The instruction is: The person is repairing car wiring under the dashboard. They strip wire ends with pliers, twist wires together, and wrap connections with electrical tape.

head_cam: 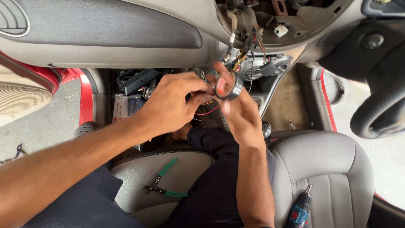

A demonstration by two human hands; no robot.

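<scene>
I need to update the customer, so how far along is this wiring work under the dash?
Done: the centre dash panel is off, with the loose wires hanging out. In hand: the right hand holds a black tape roll while the left hand pinches wires beside it. Left: the wires are still exposed, the dash open, and the pliers and drill lie on the seats.

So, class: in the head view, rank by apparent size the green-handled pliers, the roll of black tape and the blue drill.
1. Green-handled pliers
2. Blue drill, partly cut off by the frame edge, so unsure
3. Roll of black tape
</scene>
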